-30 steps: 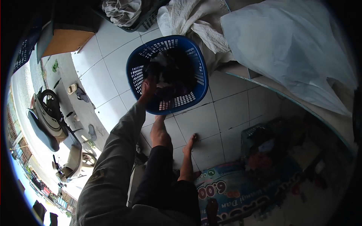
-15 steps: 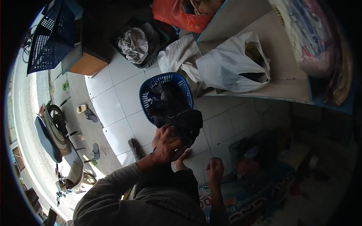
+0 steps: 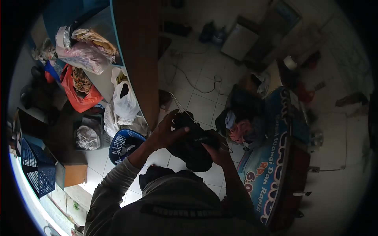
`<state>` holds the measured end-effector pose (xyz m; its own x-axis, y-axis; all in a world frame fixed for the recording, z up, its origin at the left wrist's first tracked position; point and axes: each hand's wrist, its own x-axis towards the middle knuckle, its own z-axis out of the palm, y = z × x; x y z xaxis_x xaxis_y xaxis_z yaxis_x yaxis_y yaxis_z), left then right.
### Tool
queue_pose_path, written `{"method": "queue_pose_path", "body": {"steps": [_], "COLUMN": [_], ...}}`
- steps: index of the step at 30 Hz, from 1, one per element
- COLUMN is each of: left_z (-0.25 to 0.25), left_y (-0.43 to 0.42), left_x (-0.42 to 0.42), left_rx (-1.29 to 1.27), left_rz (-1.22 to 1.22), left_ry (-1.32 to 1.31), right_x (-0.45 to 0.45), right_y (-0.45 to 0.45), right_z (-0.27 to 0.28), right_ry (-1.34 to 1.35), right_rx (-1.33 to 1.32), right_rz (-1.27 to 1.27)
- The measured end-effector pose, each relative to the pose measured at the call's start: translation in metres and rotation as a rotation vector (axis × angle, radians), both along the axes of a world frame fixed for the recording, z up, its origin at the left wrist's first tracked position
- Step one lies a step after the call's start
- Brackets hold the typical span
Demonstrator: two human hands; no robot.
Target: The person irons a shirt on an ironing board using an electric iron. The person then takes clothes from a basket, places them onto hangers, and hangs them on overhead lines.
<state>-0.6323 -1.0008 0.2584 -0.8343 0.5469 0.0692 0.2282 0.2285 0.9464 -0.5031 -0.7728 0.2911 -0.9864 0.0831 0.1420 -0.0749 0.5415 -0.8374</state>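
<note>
Dark, nearly black cloth (image 3: 191,143) hangs bunched between my two hands, in front of my body. My left hand (image 3: 167,131) grips its upper left part, thumb laid across the front. At its right side my right hand (image 3: 217,152) is closed on the cloth's edge. A thin pale cord or hanger wire (image 3: 181,105) shows above and beside the cloth; what it belongs to is unclear. Below left of the cloth, the blue basket (image 3: 118,142) stands on the tiles with some clothing in it.
White bag (image 3: 125,100) and red bag (image 3: 80,98) lie at the shelf on the left. Another basket with pale cloth (image 3: 87,137) stands beyond the blue one. To the right are a pile of clothes (image 3: 239,129) and a printed banner (image 3: 267,161). A cable (image 3: 193,83) crosses the floor.
The dark cloth has come out of the blue basket and is now held up in both hands. My right hand has joined my left on it. The view has turned right, toward the room's interior.
</note>
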Motion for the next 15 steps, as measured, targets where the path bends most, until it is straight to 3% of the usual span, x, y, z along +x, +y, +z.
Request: {"method": "queue_pose_path", "body": {"steps": [1,2,4,5,7,8,10,11,12,13,15], "left_z": [-0.007,-0.021,-0.044,-0.043,-0.037,-0.033,-0.031,-0.031,-0.031,-0.024,-0.004], "left_y": [0.027,0.049,0.098,0.122,0.163,0.182,0.225,0.244,0.259,0.264,0.288], "left_x": [-0.002,-0.002,0.007,0.024,0.056,0.066,0.081,0.083,0.083,0.068,0.056], "left_rx": [-0.156,-0.157,0.256,0.248,0.166,0.091,0.187,0.280,0.373,0.224,0.265], "left_rz": [-0.071,-0.127,-0.440,-0.470,-0.536,-0.568,-0.514,-0.448,-0.375,-0.434,-0.450], "left_ry": [0.060,0.091,-0.044,-0.087,-0.287,-0.437,-0.442,-0.453,-0.466,-0.363,-0.384], "right_x": [0.013,0.027,0.054,0.068,0.098,0.112,0.135,0.149,0.162,0.173,0.192], "right_y": [0.016,0.033,0.077,0.098,0.130,0.142,0.162,0.180,0.196,0.210,0.239], "right_z": [0.004,0.008,-0.020,-0.024,-0.028,-0.024,-0.004,-0.002,0.000,0.001,-0.010], "right_ry": [-0.019,-0.039,0.382,0.409,0.327,0.342,0.215,0.191,0.197,0.163,0.013], "right_rx": [0.002,0.004,0.197,0.213,-0.032,-0.017,-0.525,-0.344,-0.333,-0.220,-0.103], "right_rz": [-0.048,-0.095,-0.316,-0.370,-0.464,-0.499,-0.559,-0.607,-0.631,-0.670,-0.739]}}
